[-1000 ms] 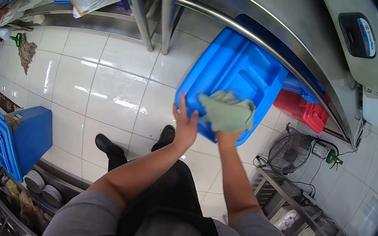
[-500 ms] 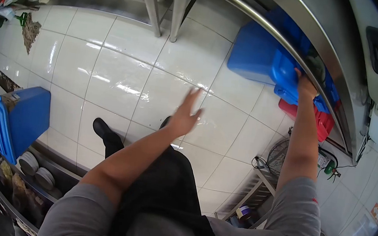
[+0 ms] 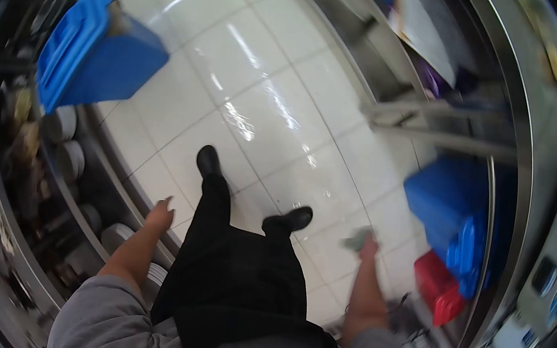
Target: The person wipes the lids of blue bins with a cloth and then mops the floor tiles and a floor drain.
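My right hand (image 3: 370,246) hangs low over the tiled floor, its fingers closed on a grey-green cloth (image 3: 356,239). Motion blurs the cloth, so its folds cannot be made out. On the other side, my left hand (image 3: 161,217) hangs beside the steel shelving with its fingers apart and nothing in it. Near the right hand, a blue lidded bin (image 3: 446,198) and a red lidded bin (image 3: 437,284) stand under the steel counter. Both hands are apart from the bins.
Another blue bin (image 3: 115,60) stands at upper left. Stacked plates (image 3: 119,238) fill part of the left shelving (image 3: 89,213). A steel rack (image 3: 437,124) with papers is at upper right. White tiles (image 3: 276,132) look shiny, perhaps wet.
My right hand has come away from the blue bin under the counter, now with the cloth in it. My left hand has dropped to my side, and the view has turned.
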Tool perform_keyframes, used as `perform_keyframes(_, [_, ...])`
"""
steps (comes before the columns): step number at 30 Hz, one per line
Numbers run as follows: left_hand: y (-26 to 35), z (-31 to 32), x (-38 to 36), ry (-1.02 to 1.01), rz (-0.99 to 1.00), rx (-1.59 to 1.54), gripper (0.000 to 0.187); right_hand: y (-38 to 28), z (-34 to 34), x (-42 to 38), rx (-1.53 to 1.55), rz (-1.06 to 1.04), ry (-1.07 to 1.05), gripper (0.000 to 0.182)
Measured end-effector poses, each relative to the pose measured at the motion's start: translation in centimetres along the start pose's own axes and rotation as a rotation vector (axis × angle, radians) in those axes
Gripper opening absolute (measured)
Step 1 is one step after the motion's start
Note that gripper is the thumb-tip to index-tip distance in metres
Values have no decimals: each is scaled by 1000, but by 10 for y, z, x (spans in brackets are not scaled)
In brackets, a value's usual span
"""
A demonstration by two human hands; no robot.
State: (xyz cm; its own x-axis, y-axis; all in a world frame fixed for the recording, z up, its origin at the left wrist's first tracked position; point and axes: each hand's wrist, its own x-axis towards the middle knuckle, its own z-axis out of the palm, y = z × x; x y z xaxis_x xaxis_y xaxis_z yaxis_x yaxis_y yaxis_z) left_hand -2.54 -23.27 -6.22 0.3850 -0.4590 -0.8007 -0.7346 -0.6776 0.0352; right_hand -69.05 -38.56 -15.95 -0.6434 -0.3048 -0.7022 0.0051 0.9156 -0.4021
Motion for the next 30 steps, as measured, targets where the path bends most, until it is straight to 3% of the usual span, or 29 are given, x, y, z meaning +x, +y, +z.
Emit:
perform_keyframes(1, [8,-4,-2,-52,6,-132,53,21,52,-59,132,95,-321,46])
perform_keyframes(2, [13,4,2,-62,62,-316,53,56,98,-103,217,-90,-795,40])
perform_keyframes(3, [18,22,14,-97,99,-584,54,10,150,-209,219,325,-875,35])
perform_keyframes(4, [40,5,10,-23,256,-630,60,-5,202,-275,175,585,-957,31])
perform_keyframes(5, [53,0,11,-13,288,-673,63,-9,236,-320,152,656,-1167,33])
perform_keyframes(6, [56,5,23,-35,71,-725,63,-38,263,-380,145,624,-1211,33])
perform_keyframes(7, [58,-23,25,-227,33,-1032,59,-76,289,-435,140,593,-1259,34])
perform_keyframes(9, [55,-74,31,-178,248,-1663,53,-120,345,-485,163,246,-1131,37])
perform_keyframes(11, [40,-171,25,63,-30,-1695,47,-190,382,-564,62,-332,-927,38])
perform_keyframes(12, [25,-199,34,194,-94,-1724,49,-193,406,-577,36,-347,-951,38])
perform_keyframes(13, [14,-229,36,218,-101,-1750,49,-192,430,-585,-77,-656,-1096,38])
perform_keyframes(14, [6,-257,32,60,123,-1891,53,-193,450,-595,-192,-961,-1225,40])
perform_keyframes(15, [-3,-276,33,-109,359,-2009,57,-203,466,-618,-213,-963,-1240,40])
perform_keyframes(17, [-33,-311,44,-33,375,-1954,61,-235,504,-671,-515,-1047,-1370,38])
perform_keyframes(19, [-84,-370,41,-123,495,-1914,59,-264,563,-686,-507,-811,-1356,37])
perform_keyframes(20, [-103,-387,46,-112,492,-1928,59,-279,594,-692,-304,-753,-1283,36])
perform_keyframes(22, [-137,-415,60,347,270,-1840,53,-318,643,-716,56,-706,-1209,34])
perform_keyframes(24, [-179,-428,93,634,-66,-2082,54,-350,688,-744,209,-714,-1229,33])
perform_keyframes(26, [-219,-436,137,844,-392,-2170,62,-363,735,-756,119,-1214,-1062,32])
perform_keyframes(27, [-232,-444,160,860,-406,-2178,62,-360,759,-749,110,-1215,-1082,32])
perform_keyframes(29, [-253,-464,208,983,-854,-2217,71,-351,807,-724,-369,-2123,-446,36])
perform_keyframes(30, [-259,-473,230,1012,-974,-2238,70,-356,815,-723,-409,-2021,-477,40])
